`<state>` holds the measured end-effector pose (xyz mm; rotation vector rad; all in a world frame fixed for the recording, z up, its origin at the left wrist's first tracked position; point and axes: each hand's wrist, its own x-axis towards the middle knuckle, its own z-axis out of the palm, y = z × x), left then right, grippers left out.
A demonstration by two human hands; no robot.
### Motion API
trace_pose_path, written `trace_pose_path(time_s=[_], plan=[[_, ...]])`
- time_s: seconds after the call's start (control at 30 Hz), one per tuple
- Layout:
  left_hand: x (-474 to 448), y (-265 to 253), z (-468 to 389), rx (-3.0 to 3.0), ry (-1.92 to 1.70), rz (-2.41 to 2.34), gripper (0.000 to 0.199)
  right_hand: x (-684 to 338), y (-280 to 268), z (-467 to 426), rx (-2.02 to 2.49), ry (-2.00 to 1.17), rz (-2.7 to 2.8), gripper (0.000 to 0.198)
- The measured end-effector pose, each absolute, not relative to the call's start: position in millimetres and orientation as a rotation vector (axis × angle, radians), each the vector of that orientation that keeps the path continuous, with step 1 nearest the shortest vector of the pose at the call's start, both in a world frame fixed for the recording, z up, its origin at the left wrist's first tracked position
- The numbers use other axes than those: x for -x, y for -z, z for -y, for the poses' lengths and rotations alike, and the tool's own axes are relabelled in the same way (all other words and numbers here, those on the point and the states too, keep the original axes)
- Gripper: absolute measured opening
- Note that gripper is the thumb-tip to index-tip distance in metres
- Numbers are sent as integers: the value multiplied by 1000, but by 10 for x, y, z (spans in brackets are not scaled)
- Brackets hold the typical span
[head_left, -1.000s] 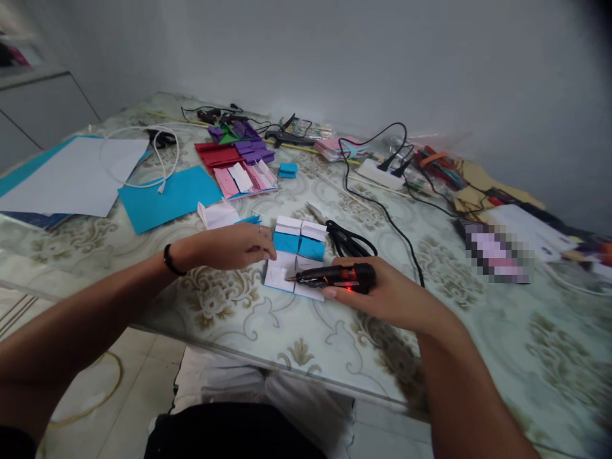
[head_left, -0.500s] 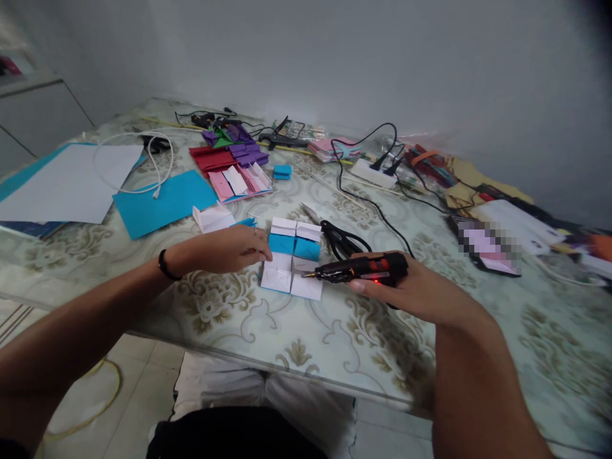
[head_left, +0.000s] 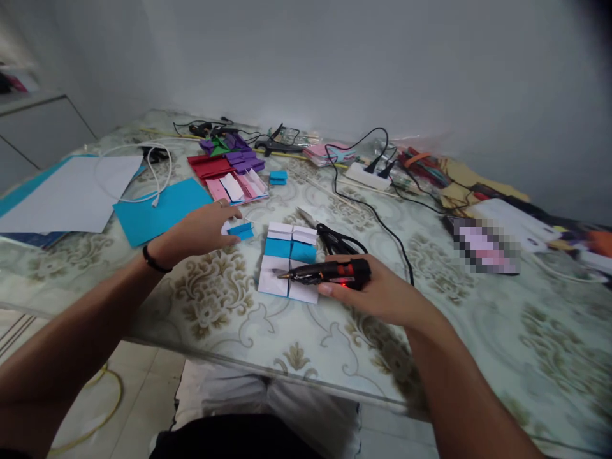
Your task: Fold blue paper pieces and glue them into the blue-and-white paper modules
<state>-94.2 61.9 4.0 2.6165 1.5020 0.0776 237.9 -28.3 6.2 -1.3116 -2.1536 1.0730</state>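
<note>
My right hand (head_left: 377, 280) is closed around a black glue gun (head_left: 335, 273) with a pointed metal nozzle and a lit red light. Its tip is over the lower left white square of a folded paper piece (head_left: 291, 252), blue and white with a seam down the middle, lying flat on the table. My left hand (head_left: 201, 229) reaches over a smaller folded blue and white paper piece (head_left: 241, 230), thumb and fingers apart around it. That hand hides most of its white part, and I cannot tell how firmly they touch.
Black-handled scissors (head_left: 339, 239) lie just behind the folded piece. Red, pink and purple folded papers (head_left: 239, 185) stand farther back. Blue sheet (head_left: 162, 204) and white cable (head_left: 165, 172) are at left; a power strip (head_left: 368, 176) with black cords and a phone (head_left: 485, 245) are at right.
My left hand has left the edge of the flat folded piece and moved left to the smaller one. My right hand has brought the glue gun left across the white squares.
</note>
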Motion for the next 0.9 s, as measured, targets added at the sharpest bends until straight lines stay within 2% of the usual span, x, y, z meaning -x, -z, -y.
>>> trace_pose_path(time_s=[0.3,0.43,0.53,0.7,0.9], plan=[[876,21,-655,-2676,-248,-1436,15,-2372,-99,284,1293,-1123,2092,37],[802,-65,-557,-2668,-603,-1278,13,-2376,-98,283,1277,-1199,2150,39],[747,-173,-414,-2553,-785,-1035,13,-2427,-148,280,1262,-1130,2087,41],[669,-220,-216,-2558,-594,-656,11,-2503,-234,251,1360,-945,2002,45],[586,-140,-101,-2592,-511,-574,12,-2439,-130,222,1432,-931,1988,42]])
